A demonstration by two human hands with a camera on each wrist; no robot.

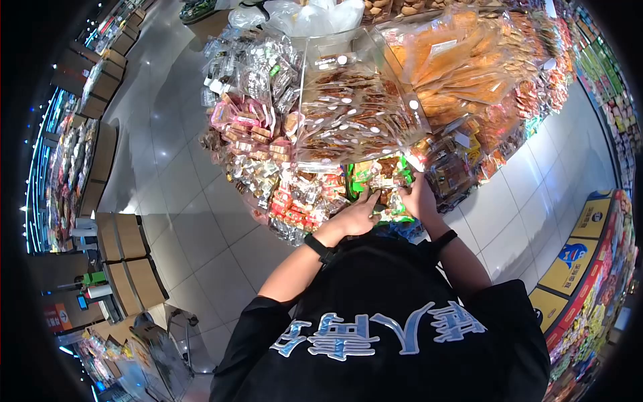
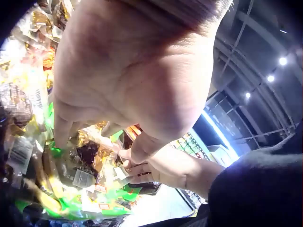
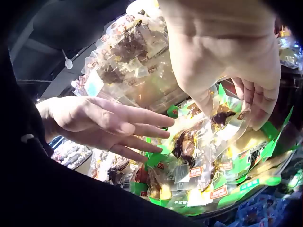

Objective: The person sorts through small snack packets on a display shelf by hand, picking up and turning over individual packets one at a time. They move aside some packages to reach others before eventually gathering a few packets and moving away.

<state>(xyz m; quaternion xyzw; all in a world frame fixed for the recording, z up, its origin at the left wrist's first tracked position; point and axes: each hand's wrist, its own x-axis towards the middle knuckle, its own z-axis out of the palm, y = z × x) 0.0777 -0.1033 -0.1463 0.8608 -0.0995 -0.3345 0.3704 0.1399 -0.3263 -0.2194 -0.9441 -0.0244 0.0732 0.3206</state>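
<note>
Small clear packets with dark brown contents (image 3: 189, 144) lie among green-edged wrappers (image 1: 382, 175) at the near edge of a snack display. My right hand (image 1: 418, 199) is at the right side of this pile. In the right wrist view my right hand (image 3: 227, 56) has its thumb and bent fingers around a clear packet (image 3: 232, 127). My left hand (image 1: 358, 216) is at the pile's left side; in the right wrist view the left hand (image 3: 106, 123) has its fingers extended and spread over the packets, holding nothing visible. The left wrist view shows the left palm (image 2: 128, 80) close up.
A clear bin (image 1: 414, 124) of brown packets stands just beyond the hands. Large orange packets (image 1: 462, 67) are at the back right, red and white packets (image 1: 295, 204) to the left. Tiled floor (image 1: 201, 234) surrounds the display; yellow boxes (image 1: 566, 264) stand at the right.
</note>
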